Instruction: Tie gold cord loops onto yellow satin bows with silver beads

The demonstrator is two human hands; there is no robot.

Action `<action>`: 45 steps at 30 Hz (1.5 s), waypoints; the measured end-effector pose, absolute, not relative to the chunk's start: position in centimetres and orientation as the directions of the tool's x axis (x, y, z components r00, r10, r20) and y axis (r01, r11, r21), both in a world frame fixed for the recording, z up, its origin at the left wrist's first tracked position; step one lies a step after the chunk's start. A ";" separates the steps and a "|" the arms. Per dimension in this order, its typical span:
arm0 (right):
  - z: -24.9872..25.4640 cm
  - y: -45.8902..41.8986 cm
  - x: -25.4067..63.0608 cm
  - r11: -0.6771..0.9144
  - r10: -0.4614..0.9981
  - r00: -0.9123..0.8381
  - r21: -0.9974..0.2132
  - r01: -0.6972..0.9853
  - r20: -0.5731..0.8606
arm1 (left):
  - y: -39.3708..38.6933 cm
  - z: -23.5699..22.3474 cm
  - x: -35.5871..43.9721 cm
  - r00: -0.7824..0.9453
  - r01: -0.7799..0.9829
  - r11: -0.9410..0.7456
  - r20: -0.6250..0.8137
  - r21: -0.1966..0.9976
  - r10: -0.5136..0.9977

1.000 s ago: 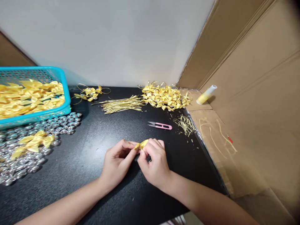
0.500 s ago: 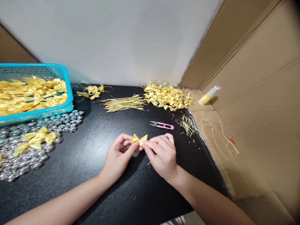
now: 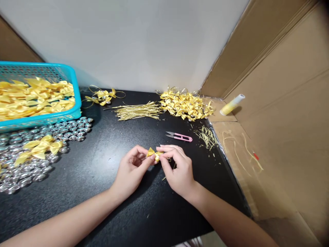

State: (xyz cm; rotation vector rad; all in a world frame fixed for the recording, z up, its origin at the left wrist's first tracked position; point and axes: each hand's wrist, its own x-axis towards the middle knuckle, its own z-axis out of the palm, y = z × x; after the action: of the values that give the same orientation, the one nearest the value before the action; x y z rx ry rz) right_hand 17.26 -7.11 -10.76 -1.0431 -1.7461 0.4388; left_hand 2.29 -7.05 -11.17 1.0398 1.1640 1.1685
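Between both hands, just above the black tabletop, is a yellow ribbon bow. My left hand pinches its left side between thumb and fingers. The thumb and fingertips of my right hand are closed on the bow's right side. A thin gold cord hangs below, by my right fingers; where it joins the bow is hidden. Pink thread snips lie on the table just beyond my right hand. Further back is a bundle of gold cords.
A turquoise basket of yellow bows stands at the left, with silver beads and loose bows in front. A heap of corded bows, cord scraps and a thread spool are at the right, beside a cardboard wall.
The bow has been turned, so its loops show more than a second ago. My right fingers have shifted and opened out a little along its right side. The view has moved slightly.
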 end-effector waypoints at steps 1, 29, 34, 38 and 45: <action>-10.7 -7.1 17.2 0.555 0.814 -0.108 -0.709 0.434 0.571 | -7.1 -11.2 2.3 0.017 -0.116 0.116 -0.114 0.986 0.993; -11.0 -7.2 17.2 0.599 0.765 -0.131 -0.623 0.503 0.630 | -7.3 -11.6 2.2 0.036 -0.098 0.077 -0.074 0.992 0.997; -11.4 -7.4 17.0 0.633 0.700 -0.156 -0.504 0.587 0.697 | -7.5 -11.6 2.3 0.026 -0.090 0.051 -0.049 0.995 0.998; -11.5 -7.6 16.8 0.659 0.646 -0.188 -0.416 0.627 0.740 | -7.5 -11.7 2.3 0.010 -0.083 0.008 -0.008 0.997 1.000; -11.7 -7.8 16.6 0.665 0.615 -0.212 -0.355 0.658 0.760 | -7.5 -12.0 2.2 -0.014 -0.033 -0.020 0.020 0.999 1.000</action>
State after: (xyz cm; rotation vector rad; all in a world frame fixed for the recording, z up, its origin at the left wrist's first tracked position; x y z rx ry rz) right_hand 16.64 -7.79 -11.68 -0.9991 -1.9010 -0.0552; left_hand 2.16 -7.48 -11.98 1.1926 1.1849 1.2492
